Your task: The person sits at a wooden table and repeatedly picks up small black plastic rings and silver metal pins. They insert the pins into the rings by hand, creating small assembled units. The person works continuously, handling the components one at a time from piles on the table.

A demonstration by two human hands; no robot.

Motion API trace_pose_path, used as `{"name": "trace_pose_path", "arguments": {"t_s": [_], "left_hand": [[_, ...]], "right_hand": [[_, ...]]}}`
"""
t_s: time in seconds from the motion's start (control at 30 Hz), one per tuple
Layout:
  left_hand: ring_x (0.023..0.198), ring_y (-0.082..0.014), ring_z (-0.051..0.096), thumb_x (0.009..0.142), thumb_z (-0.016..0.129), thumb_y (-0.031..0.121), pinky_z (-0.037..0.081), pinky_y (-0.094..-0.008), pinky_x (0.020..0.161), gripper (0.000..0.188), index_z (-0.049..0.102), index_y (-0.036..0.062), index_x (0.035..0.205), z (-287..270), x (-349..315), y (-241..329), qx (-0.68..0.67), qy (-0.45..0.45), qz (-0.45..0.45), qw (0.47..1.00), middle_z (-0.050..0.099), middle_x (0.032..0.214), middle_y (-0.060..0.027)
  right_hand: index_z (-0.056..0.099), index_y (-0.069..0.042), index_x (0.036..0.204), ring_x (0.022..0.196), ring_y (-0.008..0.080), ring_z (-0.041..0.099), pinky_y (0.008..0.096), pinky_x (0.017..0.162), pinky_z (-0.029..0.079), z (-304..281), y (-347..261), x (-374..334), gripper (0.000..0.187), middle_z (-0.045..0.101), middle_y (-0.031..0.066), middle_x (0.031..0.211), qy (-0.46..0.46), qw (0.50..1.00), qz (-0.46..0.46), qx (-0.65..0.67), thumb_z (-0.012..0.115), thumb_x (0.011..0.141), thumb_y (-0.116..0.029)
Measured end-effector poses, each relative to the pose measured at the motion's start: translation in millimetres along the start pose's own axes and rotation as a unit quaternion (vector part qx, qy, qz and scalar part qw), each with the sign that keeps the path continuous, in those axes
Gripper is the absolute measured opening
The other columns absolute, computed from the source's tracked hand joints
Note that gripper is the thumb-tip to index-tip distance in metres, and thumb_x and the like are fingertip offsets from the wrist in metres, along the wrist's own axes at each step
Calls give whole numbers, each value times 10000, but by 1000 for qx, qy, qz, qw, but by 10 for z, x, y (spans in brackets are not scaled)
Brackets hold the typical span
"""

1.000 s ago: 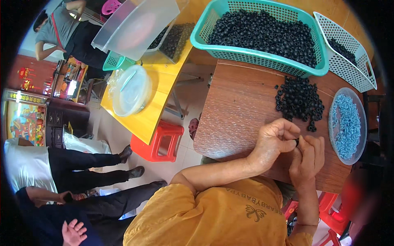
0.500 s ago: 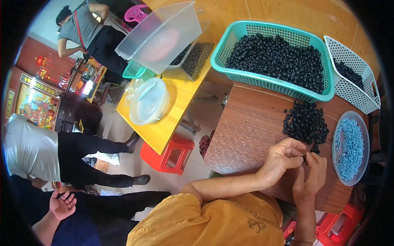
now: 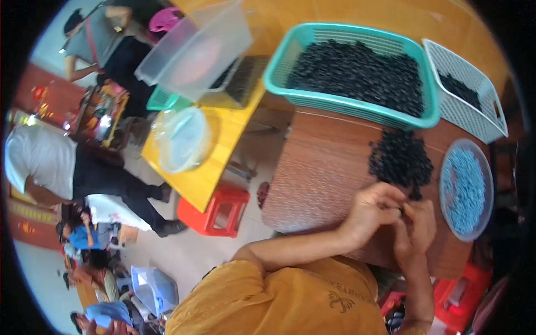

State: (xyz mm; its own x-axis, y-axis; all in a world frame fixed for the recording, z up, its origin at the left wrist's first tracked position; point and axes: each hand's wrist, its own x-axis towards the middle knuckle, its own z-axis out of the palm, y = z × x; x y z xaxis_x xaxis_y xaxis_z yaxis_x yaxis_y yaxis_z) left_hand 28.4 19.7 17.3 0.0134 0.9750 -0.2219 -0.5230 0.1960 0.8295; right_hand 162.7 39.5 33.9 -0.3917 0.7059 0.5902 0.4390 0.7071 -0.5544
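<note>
My left hand (image 3: pixel 368 212) and my right hand (image 3: pixel 416 228) meet fingertip to fingertip above the brown tabletop (image 3: pixel 312 178). Pinched between them is a small black piece (image 3: pixel 401 211), mostly covered by the fingers and blurred; it resembles the loose black bead-like pieces. A pile of those black pieces (image 3: pixel 399 158) lies just beyond my fingers, with a few trailing toward my right hand. To the right of my hands stands a shallow round clear dish (image 3: pixel 489 192) holding many small light-blue pieces (image 3: pixel 466 190).
A teal basket (image 3: pixel 352 109) full of black pieces stands at the back, beside a white perforated basket (image 3: pixel 474 120). Leftward, a yellow table (image 3: pixel 206 187) carries clear plastic bins (image 3: pixel 195 53) and a round tub (image 3: pixel 184 139). Red stools (image 3: pixel 215 209) stand below; several people are farther left.
The whole view has shifted, so the tables sit farther left and slightly higher. My hands stay together at the small piece. The nearby open-handed person has mostly left view, exposing several people at lower left.
</note>
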Motion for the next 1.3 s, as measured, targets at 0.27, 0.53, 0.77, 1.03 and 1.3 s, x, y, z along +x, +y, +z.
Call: {"name": "trace_pose_path", "arguments": {"t_s": [0.27,0.53,0.77,1.03,1.3], "left_hand": [[732,-138,618,759,596,-127,532,-254,693,184,577,-22,909,-82,15,37,17,-6,23,1000,637,852,-100],[741,-134,620,771,614,-112,540,-243,674,172,572,-43,923,-109,-53,34,53,-31,72,996,636,840,-105],[740,-131,620,768,608,-125,539,-244,679,164,571,-43,904,-65,-74,41,94,-19,98,991,633,828,-102],[734,-132,623,756,611,-138,530,-225,655,175,575,-43,899,-120,-80,23,197,-29,145,969,636,814,-103],[712,-125,615,741,617,-145,524,-220,653,168,577,-46,872,-65,-88,48,39,0,44,998,634,801,-105]], "right_hand": [[591,26,831,682,285,548,347,605,433,-59,119,-12,111,569,135,747,3,986,105,132,615,722,26],[588,7,805,651,238,544,330,570,424,-36,85,-43,75,556,110,704,10,967,186,175,621,738,6],[564,-7,822,674,294,543,360,574,433,-3,63,-84,122,554,112,727,51,990,89,93,632,721,8],[571,-10,828,662,290,539,352,570,430,-25,64,-121,131,553,106,727,17,962,197,186,638,719,11],[556,27,874,671,301,528,363,555,423,45,25,-189,244,556,143,782,72,996,25,43,648,648,46]]}}
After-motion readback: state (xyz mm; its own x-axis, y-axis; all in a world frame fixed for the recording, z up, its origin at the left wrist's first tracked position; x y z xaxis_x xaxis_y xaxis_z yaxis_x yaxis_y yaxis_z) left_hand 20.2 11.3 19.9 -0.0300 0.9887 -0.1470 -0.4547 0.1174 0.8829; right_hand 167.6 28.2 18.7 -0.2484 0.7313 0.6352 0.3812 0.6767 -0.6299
